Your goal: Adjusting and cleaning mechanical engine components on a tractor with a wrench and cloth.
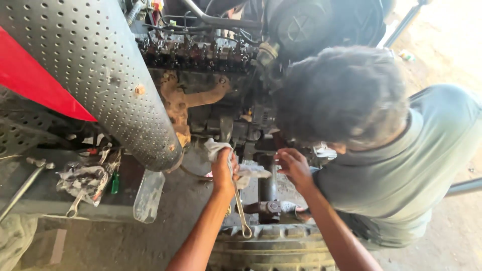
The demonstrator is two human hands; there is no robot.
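My left hand [224,170] is closed around a white rag [251,172] and a long steel spanner [240,208], whose ring end hangs down toward the tyre. My right hand [293,168] reaches in beside it with bent fingers that hold nothing, and it touches dark engine parts [236,128]. Both hands are at the lower side of a greasy tractor engine, below the rusty manifold [193,98]. A co-worker in a grey shirt [401,165] leans in from the right, with their head [341,93] just above my right hand.
A big perforated metal cylinder [100,75] slants across the upper left, over a red panel [30,75]. On a dark platform at the left lie loose tools [85,178], a green-handled screwdriver [115,183] and a plastic bottle [149,195]. A ribbed tyre [271,248] sits below my hands.
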